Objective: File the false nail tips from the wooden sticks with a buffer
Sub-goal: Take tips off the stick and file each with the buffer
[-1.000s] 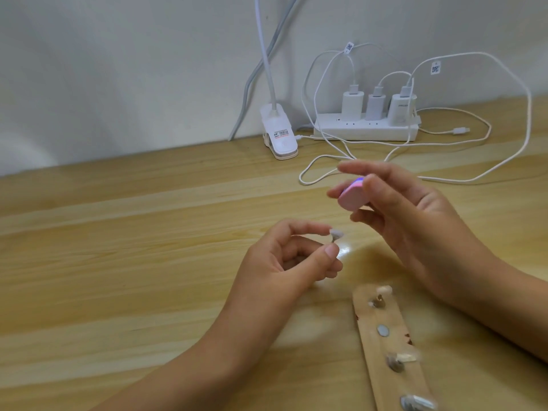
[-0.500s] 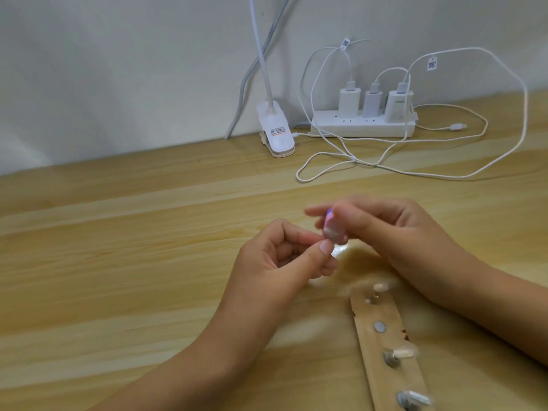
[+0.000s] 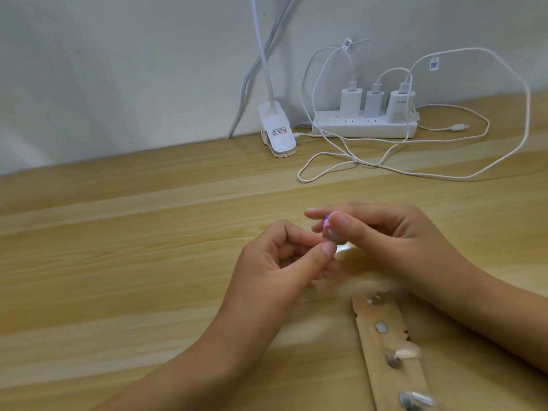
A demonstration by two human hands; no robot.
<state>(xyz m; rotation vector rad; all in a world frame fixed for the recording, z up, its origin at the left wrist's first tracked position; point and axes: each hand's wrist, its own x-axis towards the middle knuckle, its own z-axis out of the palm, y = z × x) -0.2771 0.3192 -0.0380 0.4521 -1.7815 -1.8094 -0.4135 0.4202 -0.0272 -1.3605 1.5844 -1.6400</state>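
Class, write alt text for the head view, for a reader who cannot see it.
Over a wooden table, a right hand holds a pink buffer against a false nail tip pinched by the left hand. A wooden stick bearing more tips lies beside them.

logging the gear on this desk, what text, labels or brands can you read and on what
Nothing can be read for certain.
Sticker on the lamp clip: print too small.
Left cable tag, right cable tag: square codes, no legible words.
Rightmost charger: faint grey brand mark, too blurred.
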